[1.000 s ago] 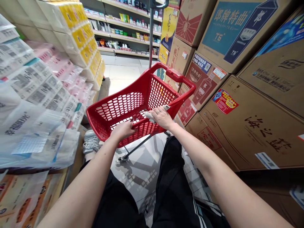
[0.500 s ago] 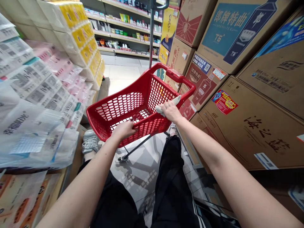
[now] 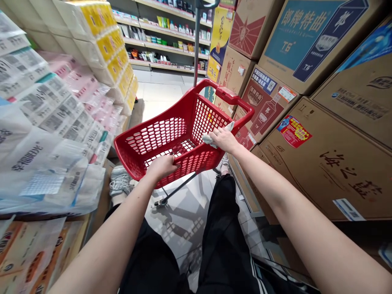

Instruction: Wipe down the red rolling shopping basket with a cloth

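A red plastic shopping basket [image 3: 159, 136] on a wheeled stand sits tilted in a shop aisle in front of me. My left hand [image 3: 161, 166] is closed round the basket's near rim. My right hand [image 3: 225, 140] presses a crumpled white cloth [image 3: 211, 140] against the right rim, fingers closed over it. The basket's grid bottom shows nothing inside. Its red handle [image 3: 228, 94] stands at the far right corner, with a grey pole [image 3: 196, 45] rising behind it.
Stacked packs of tissue paper [image 3: 52, 122] fill the left side. Cardboard cartons [image 3: 321, 155] are piled high on the right, close to the basket. Tiled floor [image 3: 159, 94] runs ahead to shelves of bottles [image 3: 171, 38]. My black trousers and grey shoe [image 3: 119, 181] are below.
My right hand slid the cloth along the right rim, from the near corner towards the far end. The left hand kept its hold on the near rim.
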`<action>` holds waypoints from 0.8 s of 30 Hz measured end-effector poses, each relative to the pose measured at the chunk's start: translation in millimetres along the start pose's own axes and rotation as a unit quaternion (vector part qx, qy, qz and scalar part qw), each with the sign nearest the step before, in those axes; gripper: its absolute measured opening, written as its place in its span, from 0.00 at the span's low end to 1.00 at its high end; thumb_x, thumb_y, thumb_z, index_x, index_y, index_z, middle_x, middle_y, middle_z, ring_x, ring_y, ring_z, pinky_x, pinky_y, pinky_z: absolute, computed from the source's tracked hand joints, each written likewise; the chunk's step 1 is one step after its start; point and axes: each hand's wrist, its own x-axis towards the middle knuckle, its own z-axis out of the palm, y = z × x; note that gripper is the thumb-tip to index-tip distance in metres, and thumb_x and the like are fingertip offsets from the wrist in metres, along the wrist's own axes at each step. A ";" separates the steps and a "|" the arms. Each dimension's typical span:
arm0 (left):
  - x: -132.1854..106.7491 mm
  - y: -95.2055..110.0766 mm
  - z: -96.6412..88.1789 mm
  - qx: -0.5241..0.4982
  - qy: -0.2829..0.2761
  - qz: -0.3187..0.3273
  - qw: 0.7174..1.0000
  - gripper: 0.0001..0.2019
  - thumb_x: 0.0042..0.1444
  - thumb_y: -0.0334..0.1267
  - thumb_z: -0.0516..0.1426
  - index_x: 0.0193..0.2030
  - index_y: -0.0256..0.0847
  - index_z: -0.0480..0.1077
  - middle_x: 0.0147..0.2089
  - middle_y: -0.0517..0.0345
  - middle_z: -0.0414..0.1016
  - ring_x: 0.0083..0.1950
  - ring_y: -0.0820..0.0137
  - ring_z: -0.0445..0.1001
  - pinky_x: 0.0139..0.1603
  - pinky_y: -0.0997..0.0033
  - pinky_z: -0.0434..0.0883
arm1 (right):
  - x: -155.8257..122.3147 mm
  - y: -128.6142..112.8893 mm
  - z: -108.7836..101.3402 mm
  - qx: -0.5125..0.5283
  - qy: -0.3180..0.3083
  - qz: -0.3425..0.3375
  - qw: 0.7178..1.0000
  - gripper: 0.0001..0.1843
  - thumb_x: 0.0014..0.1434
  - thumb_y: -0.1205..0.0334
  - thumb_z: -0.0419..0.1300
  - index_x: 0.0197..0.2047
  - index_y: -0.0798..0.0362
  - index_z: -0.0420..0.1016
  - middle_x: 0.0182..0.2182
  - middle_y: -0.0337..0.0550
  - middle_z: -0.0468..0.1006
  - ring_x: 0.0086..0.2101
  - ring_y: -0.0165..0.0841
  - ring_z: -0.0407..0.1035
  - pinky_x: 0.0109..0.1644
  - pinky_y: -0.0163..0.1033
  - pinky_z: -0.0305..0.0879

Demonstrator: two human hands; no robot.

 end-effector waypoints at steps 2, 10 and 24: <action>-0.8 0.9 -1.0 -0.001 -0.005 -0.002 1.000 0.18 0.52 0.53 0.50 0.38 0.44 0.74 0.39 0.51 0.78 0.39 0.63 0.74 0.32 0.71 0.61 | -1.8 1.7 2.9 -0.007 0.009 0.006 1.000 0.14 0.65 0.55 0.53 0.46 0.57 0.70 0.39 0.50 0.73 0.41 0.41 0.64 0.47 0.47 0.59; -12.7 2.2 -5.6 -0.044 0.031 0.058 0.997 0.23 0.55 0.54 0.48 0.52 0.47 0.68 0.46 0.55 0.77 0.45 0.63 0.74 0.37 0.71 0.64 | -6.0 -3.8 6.1 0.008 0.017 0.025 1.000 0.15 0.64 0.56 0.56 0.49 0.57 0.70 0.42 0.51 0.72 0.44 0.42 0.62 0.51 0.47 0.56; -29.4 -67.5 5.0 -0.037 -0.039 0.003 0.999 0.27 0.55 0.64 0.44 0.45 0.47 0.70 0.39 0.57 0.78 0.40 0.64 0.75 0.31 0.74 0.61 | 11.0 -29.3 -7.3 0.009 -0.034 0.099 0.994 0.21 0.65 0.48 0.52 0.48 0.59 0.70 0.45 0.55 0.72 0.45 0.45 0.61 0.53 0.48 0.52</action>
